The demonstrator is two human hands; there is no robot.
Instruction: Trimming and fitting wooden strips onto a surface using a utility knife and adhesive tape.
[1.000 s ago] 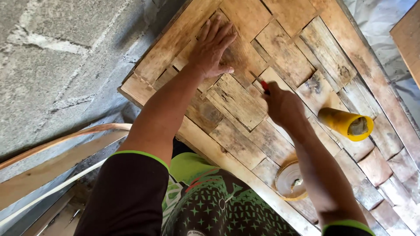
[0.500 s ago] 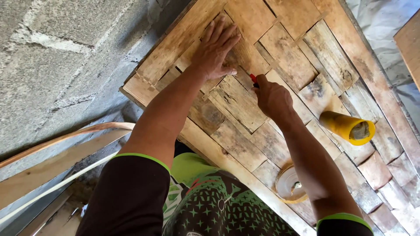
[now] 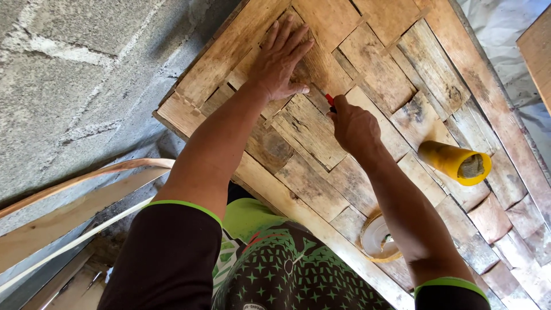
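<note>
A large panel (image 3: 379, 69) of rough wooden strips laid in an angled pattern fills the view. My left hand (image 3: 281, 57) lies flat on it with the fingers spread, pressing on a strip near the top. My right hand (image 3: 353, 126) is closed around a small tool with a red tip (image 3: 329, 100), whose point touches the wood just right of my left thumb. Most of the tool is hidden inside the fist.
A yellow tube (image 3: 453, 162) lies on the panel to the right of my right forearm. A round white lid or roll (image 3: 379, 238) sits near the panel's lower edge. A grey block wall (image 3: 74, 74) and bent wooden slats (image 3: 69, 201) are at the left.
My right hand has moved up the panel with the red-tipped tool, closer to my left thumb. My left hand stays pressed on the same strip.
</note>
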